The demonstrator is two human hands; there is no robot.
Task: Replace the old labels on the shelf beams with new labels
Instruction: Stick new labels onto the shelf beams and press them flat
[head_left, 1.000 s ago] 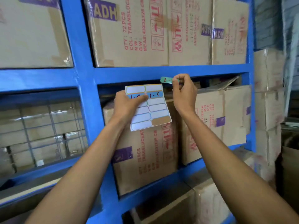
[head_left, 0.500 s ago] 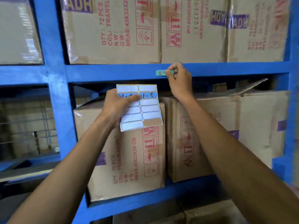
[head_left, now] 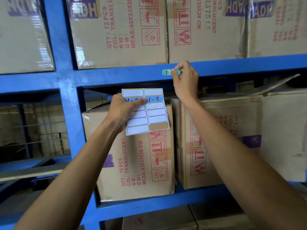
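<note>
A small teal label (head_left: 166, 72) with a red "1" lies against the front of the blue shelf beam (head_left: 116, 75). My right hand (head_left: 185, 80) pinches the label's right end, hiding that part. My left hand (head_left: 123, 108) holds a sticker sheet (head_left: 149, 113) upright below the beam. The sheet carries several blank white labels, one brown empty slot at the lower right, and a blue row written "1-5"; my thumb covers the writing beside it.
A blue upright post (head_left: 66, 97) stands left of the sheet. Cardboard boxes (head_left: 119, 32) fill the shelf above the beam, and more boxes (head_left: 137, 163) sit on the shelf below. A wire mesh bay (head_left: 33, 130) lies at the left.
My right hand carried the teal label from below the beam up onto its front face. The view swung right and moved closer. The sheet stays in my left hand.
</note>
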